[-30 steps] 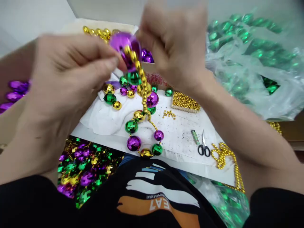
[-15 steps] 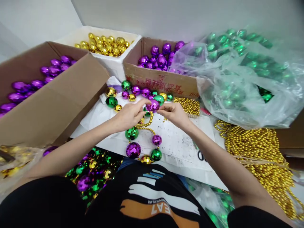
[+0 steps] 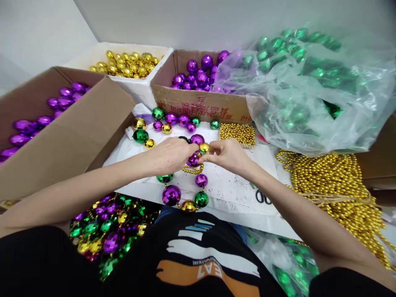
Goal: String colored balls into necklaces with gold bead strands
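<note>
Over the white work surface, my left hand (image 3: 177, 156) and my right hand (image 3: 229, 156) meet at a string of large faceted beads, both with fingers pinched. Between the fingertips, a thin pale thread barely shows beside a purple bead (image 3: 193, 159) and a gold bead (image 3: 204, 147). Another purple bead (image 3: 197, 140) lies just behind. My left fingertips are partly hidden behind the hand. Below, the strung part lies in a loop with a large purple bead (image 3: 171, 195), a gold bead (image 3: 188, 206) and a green bead (image 3: 201, 199). Small gold beads (image 3: 193, 169) run inside the loop.
Cardboard boxes (image 3: 93, 119) (image 3: 198, 103) of purple beads and a white foam box (image 3: 145, 88) of gold beads stand behind. A plastic bag (image 3: 278, 95) of green beads is at right, above gold bead strands (image 3: 328, 185). Small gold beads (image 3: 237, 134) fill a tray.
My hands have moved closer together and slightly down, my left hand turning its back upward. The large green and gold beads near them have shifted. The view has swung slightly right.
</note>
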Motion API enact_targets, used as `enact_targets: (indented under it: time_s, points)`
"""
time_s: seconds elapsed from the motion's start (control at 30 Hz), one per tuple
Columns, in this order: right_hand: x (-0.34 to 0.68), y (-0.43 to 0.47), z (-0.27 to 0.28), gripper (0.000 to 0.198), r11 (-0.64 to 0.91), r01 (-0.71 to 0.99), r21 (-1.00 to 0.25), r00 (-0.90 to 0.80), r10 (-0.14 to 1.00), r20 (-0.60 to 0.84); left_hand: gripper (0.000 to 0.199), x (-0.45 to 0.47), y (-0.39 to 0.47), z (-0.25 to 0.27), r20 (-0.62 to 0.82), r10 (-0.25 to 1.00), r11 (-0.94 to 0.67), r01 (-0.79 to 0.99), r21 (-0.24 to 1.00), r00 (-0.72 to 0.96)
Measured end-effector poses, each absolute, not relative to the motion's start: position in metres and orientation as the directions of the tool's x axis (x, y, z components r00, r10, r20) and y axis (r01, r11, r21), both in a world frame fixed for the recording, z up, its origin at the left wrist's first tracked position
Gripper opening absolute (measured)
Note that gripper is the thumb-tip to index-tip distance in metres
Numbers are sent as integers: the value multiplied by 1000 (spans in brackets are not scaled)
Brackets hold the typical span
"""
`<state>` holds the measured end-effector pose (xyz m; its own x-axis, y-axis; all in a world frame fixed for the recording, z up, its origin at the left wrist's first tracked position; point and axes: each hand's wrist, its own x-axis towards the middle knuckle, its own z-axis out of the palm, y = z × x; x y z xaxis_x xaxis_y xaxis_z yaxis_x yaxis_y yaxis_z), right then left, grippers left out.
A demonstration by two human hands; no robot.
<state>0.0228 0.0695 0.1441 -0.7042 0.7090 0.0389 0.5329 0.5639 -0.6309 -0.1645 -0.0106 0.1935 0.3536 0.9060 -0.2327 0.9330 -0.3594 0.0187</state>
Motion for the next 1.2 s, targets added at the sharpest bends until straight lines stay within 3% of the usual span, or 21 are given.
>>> enact_targets:
  time_s: [0.13, 0.27, 0.43, 0.57, 0.7, 0.8, 0.97, 1.07, 1.13, 1.2]
  points:
    - [27, 57, 146, 44, 642, 655, -399, -673, 735, 79, 28, -159, -9, 191, -224, 907, -353, 934, 61, 357]
    - [33, 51, 140, 26, 664, 681, -309, -664, 738, 120, 25, -159, -7, 194, -230, 884, -369, 910, 191, 407]
    - [39, 52, 138, 26, 637, 639, -431, -628, 756, 185, 20, -162, -7, 203, -272, 862, -249, 826, 506, 427]
    - [41, 53, 138, 19, 576, 573, -583, -620, 770, 151, 38, -165, -10, 198, -206, 892, -211, 774, 597, 403]
    - [45, 51, 138, 9, 511, 501, -698, -631, 768, 110, 40, -168, -7, 191, -236, 802, -309, 720, 621, 548]
    - [52, 49, 137, 13, 456, 406, -792, -684, 726, 68, 37, -167, -3, 191, -289, 749, -344, 723, 599, 596]
    - [66, 48, 132, 23, 389, 319, -864, -734, 678, 34, 26, -160, -7, 197, -281, 791, -429, 820, 378, 543]
    - [69, 44, 135, 19, 385, 311, -869, -723, 689, 46, 23, -153, -13, 203, -300, 796, -445, 844, 300, 526]
    - [70, 38, 139, 8, 410, 325, -852, -711, 700, 65, 21, -150, -14, 209, -326, 788, -412, 841, 349, 522]
    - [70, 31, 144, 13, 473, 357, -805, -710, 698, 95, 19, -149, -13, 213, -362, 774, -332, 820, 467, 520]
